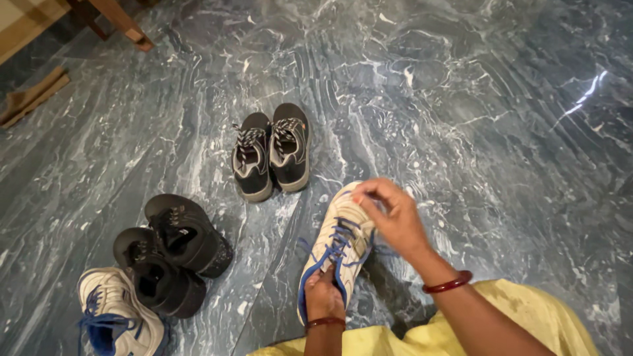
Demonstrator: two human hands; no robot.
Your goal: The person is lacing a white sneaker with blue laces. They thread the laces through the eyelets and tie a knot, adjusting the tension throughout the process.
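A white sneaker with blue laces (333,244) lies on the marble floor in front of me. My left hand (323,296) grips its heel end, fingers tucked into the opening. My right hand (392,217) reaches over the shoe's toe side with fingers pinched, apparently on a blue lace near the eyelets. Both wrists wear dark red bangles. A yellow garment covers my lap at the bottom edge.
A grey-black pair of shoes with checked laces (271,157) stands farther away. A black pair (170,254) sits at the left, with another white and blue sneaker (119,316) beside it. Wooden furniture legs (122,23) and a board (33,95) are at the top left.
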